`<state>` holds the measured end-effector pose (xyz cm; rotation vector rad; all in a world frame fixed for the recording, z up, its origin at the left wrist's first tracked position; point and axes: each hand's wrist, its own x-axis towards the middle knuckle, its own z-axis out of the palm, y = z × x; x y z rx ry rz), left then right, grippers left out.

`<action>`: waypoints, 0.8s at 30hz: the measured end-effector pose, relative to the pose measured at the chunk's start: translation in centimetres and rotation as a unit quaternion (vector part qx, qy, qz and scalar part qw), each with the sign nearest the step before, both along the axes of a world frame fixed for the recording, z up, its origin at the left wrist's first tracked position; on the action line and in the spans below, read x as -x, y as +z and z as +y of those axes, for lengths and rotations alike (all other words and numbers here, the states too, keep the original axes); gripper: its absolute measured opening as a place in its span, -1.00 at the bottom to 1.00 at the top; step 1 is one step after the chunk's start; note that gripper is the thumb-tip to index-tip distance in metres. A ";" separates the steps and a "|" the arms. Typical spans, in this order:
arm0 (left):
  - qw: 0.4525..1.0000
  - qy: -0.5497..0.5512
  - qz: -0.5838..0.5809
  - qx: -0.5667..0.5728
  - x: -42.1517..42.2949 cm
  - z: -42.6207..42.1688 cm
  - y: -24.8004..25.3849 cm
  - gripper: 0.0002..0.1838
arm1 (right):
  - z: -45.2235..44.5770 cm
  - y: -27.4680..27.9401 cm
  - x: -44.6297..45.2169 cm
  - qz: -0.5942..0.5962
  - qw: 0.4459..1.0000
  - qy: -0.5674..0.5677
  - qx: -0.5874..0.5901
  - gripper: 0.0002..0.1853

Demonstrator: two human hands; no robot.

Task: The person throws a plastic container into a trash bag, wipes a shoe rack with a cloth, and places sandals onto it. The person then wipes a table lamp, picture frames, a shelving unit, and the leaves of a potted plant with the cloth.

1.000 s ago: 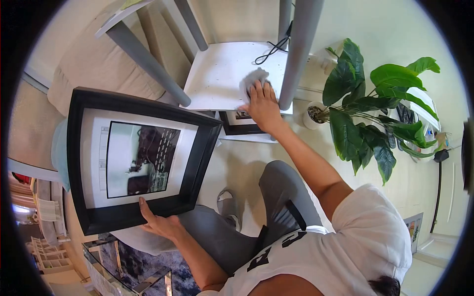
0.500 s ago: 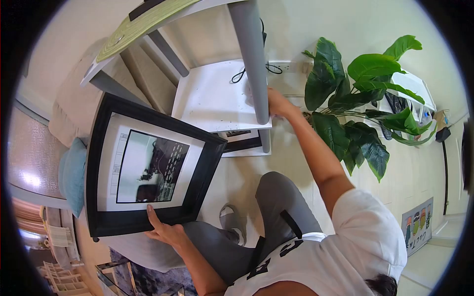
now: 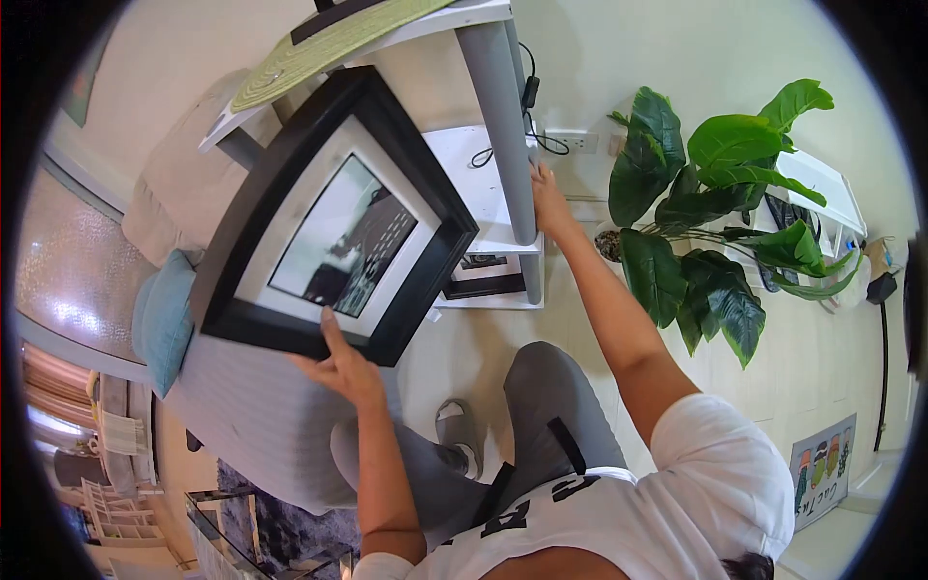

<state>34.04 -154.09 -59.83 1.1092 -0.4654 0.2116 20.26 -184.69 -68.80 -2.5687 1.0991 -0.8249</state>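
My left hand grips the lower edge of a black picture frame, with the thumb over its front. The frame is tilted and raised before a white shelf unit with grey posts. It holds a black-and-white photo in a white mat. My right hand reaches to the unit's right side, beside the front grey post. Its fingers are bunched by the post and partly hidden; what they hold, if anything, I cannot make out. Behind the raised frame, part of the white middle shelf shows.
Another black frame lies on the bottom shelf. A green woven mat covers the top. A black cable hangs near a wall outlet. To the right stands a leafy potted plant. A sofa with a blue cushion is at left.
My left hand has lifted the picture frame up and to the right, tilting it more. My right hand has drawn back from behind the post to its outer side.
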 end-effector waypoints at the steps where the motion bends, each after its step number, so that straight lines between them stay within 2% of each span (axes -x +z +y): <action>1: 1.000 0.002 0.003 -0.013 0.2 -0.7 0.1 -0.35 | -0.2 -1.9 0.1 -0.056 0.998 0.013 0.008 -0.54; 2: 1.000 -0.007 -0.001 0.002 0.2 -1.5 -0.5 -0.31 | 0.1 -2.5 0.4 -0.113 0.993 0.026 0.017 -0.53; 3: 1.000 -0.005 -0.003 -0.008 0.1 -2.1 -0.7 -0.31 | 0.2 -2.8 1.1 -0.116 0.993 0.029 0.019 -0.53; 5: 1.000 -0.010 -0.027 0.009 0.4 -3.6 -0.7 -0.32 | 1.1 -2.2 2.4 -0.151 0.981 0.066 -0.104 -0.47; 6: 0.998 -0.046 -0.042 0.008 -0.3 -4.1 -1.0 -0.34 | 1.5 -2.1 2.6 -0.155 0.980 0.068 -0.102 -0.47; 9: 0.997 -0.043 -0.065 -0.003 -0.7 -6.6 -1.2 -0.39 | 1.8 -2.4 2.9 -0.178 0.975 0.070 -0.110 -0.44; 16: 0.987 -0.133 -0.088 0.015 -4.1 -11.9 -1.7 -0.36 | 2.6 -3.1 2.8 -0.181 0.975 0.060 -0.110 -0.44; 20: 0.988 -0.119 -0.095 -0.008 -5.8 -15.2 -1.5 -0.39 | 3.6 -2.8 2.9 -0.175 0.978 0.045 -0.099 -0.45; 22: 0.980 -0.168 -0.107 -0.001 -6.8 -16.7 -1.2 -0.42 | 3.8 -2.8 2.9 -0.175 0.979 0.044 -0.098 -0.45; 24: 0.978 -0.161 -0.131 0.009 -8.1 -18.6 -1.5 -0.42 | 4.0 -2.9 2.9 -0.176 0.979 0.044 -0.096 -0.45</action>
